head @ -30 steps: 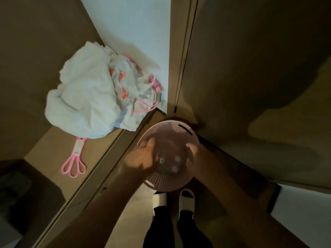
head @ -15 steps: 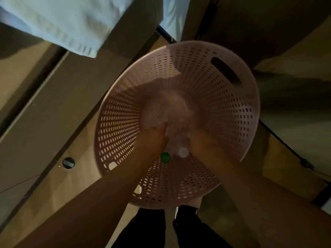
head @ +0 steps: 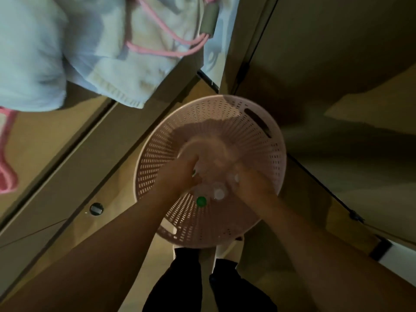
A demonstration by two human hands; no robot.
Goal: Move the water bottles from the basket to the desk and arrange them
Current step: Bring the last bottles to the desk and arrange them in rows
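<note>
both hands, left hand (head: pixel 180 176) and right hand (head: pixel 252 188), reach into the pink basket (head: pixel 258 136), seemingly closed round clustered bottles (head: pixel 216 190); grip blurred, cannot tell; gathering several together risks one slipping.

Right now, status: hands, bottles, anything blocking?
Left hand and right hand down in the pink basket, on the bottles; grip unclear. Green cap, white cap visible. Nothing blocking.

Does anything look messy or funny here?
A little. A crumpled white cloth droops over the desk edge, with a pink cord tangled in it. Inside the pink basket, both hands reach around the bottles, too blurred to see clearly. Nothing looks spilled or broken.
</note>
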